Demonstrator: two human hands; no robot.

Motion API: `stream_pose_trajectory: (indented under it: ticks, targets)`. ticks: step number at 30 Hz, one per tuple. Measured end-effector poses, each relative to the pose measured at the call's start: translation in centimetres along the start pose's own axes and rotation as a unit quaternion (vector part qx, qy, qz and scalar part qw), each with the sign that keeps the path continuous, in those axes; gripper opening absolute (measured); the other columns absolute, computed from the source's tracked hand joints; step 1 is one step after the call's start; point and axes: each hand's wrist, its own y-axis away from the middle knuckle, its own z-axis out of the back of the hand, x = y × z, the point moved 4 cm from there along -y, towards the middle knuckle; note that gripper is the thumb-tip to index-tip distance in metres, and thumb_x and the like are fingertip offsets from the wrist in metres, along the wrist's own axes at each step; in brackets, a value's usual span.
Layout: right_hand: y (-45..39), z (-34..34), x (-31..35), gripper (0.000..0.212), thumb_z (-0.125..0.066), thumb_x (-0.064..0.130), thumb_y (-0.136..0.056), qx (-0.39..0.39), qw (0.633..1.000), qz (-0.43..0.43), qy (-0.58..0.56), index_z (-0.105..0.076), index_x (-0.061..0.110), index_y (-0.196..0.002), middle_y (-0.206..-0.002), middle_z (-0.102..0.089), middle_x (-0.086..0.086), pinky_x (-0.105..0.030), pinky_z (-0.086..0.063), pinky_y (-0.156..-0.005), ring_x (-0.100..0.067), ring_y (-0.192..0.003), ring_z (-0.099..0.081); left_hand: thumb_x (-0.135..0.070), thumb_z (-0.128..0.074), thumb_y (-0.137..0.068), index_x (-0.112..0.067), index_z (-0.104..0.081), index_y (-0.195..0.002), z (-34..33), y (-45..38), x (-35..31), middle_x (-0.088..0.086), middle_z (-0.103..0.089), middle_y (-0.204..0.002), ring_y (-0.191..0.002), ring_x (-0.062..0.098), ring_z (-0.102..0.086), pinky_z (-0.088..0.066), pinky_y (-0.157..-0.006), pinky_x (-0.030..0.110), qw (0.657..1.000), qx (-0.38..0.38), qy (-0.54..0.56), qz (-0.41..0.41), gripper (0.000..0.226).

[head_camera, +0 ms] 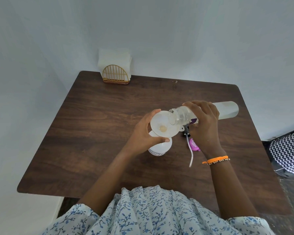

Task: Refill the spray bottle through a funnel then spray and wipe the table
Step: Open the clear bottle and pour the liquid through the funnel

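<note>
Plain home room, small wooden table point(109, 116) against white wall, gold napkin holder point(115, 74), patterned cushion point(288, 153)

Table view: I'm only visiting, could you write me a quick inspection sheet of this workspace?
Surface: dark wood table, a few pale specks near its far edge.
Job's things: white funnel sits in the white spray bottle; clear refill bottle is tipped, its mouth over the funnel; spray head with tube lies on the table beside a purple cap.
Clutter: gold napkin holder with white napkins, at the far edge.
Hands: left hand holds the funnel rim; right hand grips the refill bottle.
Cables: nothing seen.
Surroundings: pale walls; zigzag-patterned fabric at right.
</note>
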Motion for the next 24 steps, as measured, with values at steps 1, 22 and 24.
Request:
stream_pose_trajectory:
  ticks: [1, 22, 24]
  targets:
    - [0.01, -0.01, -0.02, 0.044, -0.061, 0.001, -0.062, 0.001, 1.0, 0.0, 0.001, -0.065, 0.01, -0.105, -0.105, -0.063, -0.01, -0.044, -0.034, -0.093, -0.032, -0.101, -0.054, -0.012, -0.086, -0.062, -0.026, -0.042, -0.136, -0.01, 0.0, 0.0, -0.013, -0.046, -0.132, -0.116, -0.01, -0.043, -0.035, -0.083, -0.003, 1.0, 0.0, 0.0, 0.0, 0.088]
    - [0.01, -0.07, -0.03, 0.051, -0.067, -0.013, -0.06, -0.008, 1.0, 0.003, 0.01, -0.065, 0.011, -0.105, -0.105, -0.063, -0.008, -0.04, -0.032, -0.094, -0.031, -0.101, -0.054, -0.016, -0.087, -0.061, -0.031, -0.042, -0.135, 0.04, 0.07, 0.31, -0.017, -0.047, -0.131, -0.115, -0.016, -0.042, -0.037, -0.082, -0.002, 1.0, -0.001, -0.001, 0.001, 0.088]
    - [0.06, -0.14, -0.03, 0.052, -0.07, -0.013, -0.06, -0.005, 1.0, 0.002, 0.014, -0.065, 0.011, -0.106, -0.106, -0.063, -0.008, -0.04, -0.032, -0.094, -0.031, -0.102, -0.054, -0.015, -0.087, -0.061, -0.031, -0.041, -0.135, 0.06, 0.08, 0.29, -0.017, -0.046, -0.13, -0.113, -0.02, -0.041, -0.036, -0.082, -0.004, 1.0, -0.001, -0.001, 0.001, 0.088]
